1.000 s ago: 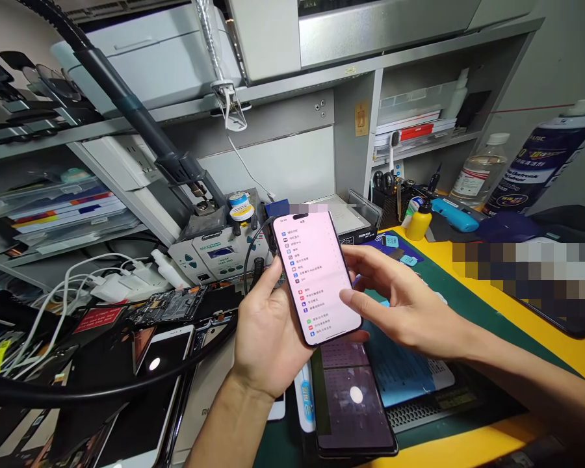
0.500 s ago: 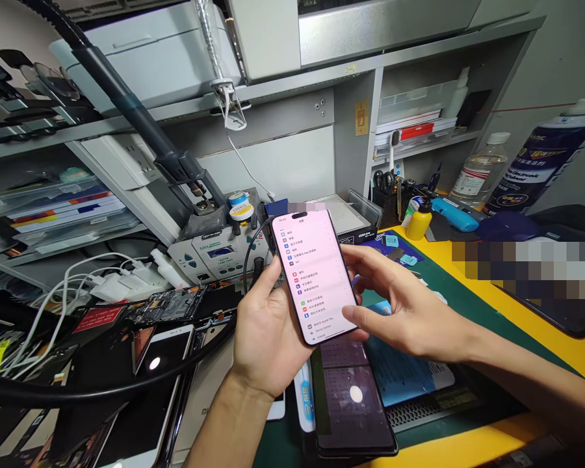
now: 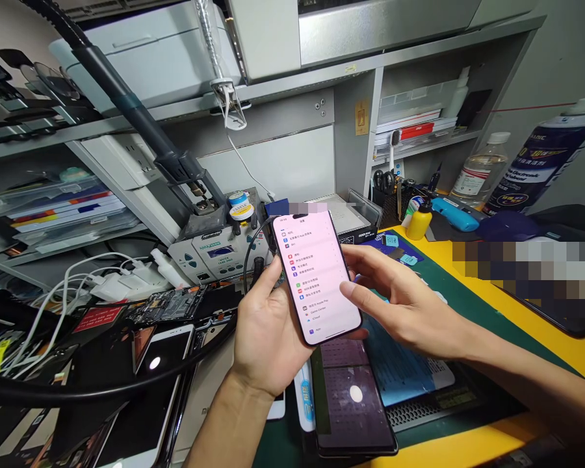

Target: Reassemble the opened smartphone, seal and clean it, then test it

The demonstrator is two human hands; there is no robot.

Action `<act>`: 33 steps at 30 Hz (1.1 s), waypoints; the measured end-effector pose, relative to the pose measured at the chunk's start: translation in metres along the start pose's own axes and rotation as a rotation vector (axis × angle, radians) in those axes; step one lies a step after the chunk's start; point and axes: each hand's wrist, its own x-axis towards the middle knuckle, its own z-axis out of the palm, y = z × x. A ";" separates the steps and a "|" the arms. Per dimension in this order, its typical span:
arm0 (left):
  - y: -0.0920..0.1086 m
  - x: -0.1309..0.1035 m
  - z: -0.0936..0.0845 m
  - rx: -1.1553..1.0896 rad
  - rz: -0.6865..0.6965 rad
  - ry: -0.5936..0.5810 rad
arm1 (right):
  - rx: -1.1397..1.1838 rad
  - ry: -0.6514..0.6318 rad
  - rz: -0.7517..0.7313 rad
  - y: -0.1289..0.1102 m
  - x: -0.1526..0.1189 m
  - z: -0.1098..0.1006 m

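Note:
A lit smartphone (image 3: 316,279) shows a white settings list with coloured icons. My left hand (image 3: 268,318) is closed round it from below, thumb along its left edge and fingertips showing past its lower right edge. My right hand (image 3: 400,305) is at the phone's right side, fingers apart and loosely curved, thumb on or just over the lower right of the screen. Under the hands lies a larger dark phone (image 3: 353,403), its screen reflecting a bright round light. A blue packet (image 3: 409,364) lies beside it, partly under my right hand and forearm.
A soldering station (image 3: 219,253) stands behind. Several phones, including a white-framed one (image 3: 146,390), crowd the left, crossed by a black cable (image 3: 127,390). Back right are a yellow bottle (image 3: 419,221), a clear bottle (image 3: 480,169) and a spray can (image 3: 541,159). A green mat (image 3: 487,344) covers the yellow table.
The list on the phone has scrolled up, with lower entries now showing. My right thumb has moved up the screen a little. My left hand and the phone stay in place.

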 end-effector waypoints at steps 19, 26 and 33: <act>-0.001 0.001 0.002 -0.002 0.003 -0.021 | 0.018 -0.042 0.005 0.003 -0.005 0.000; -0.002 0.001 0.004 -0.005 0.012 0.033 | 0.027 -0.015 -0.013 0.004 0.000 0.003; -0.002 0.001 0.003 -0.003 0.014 0.030 | 0.038 -0.034 0.019 0.004 -0.004 0.001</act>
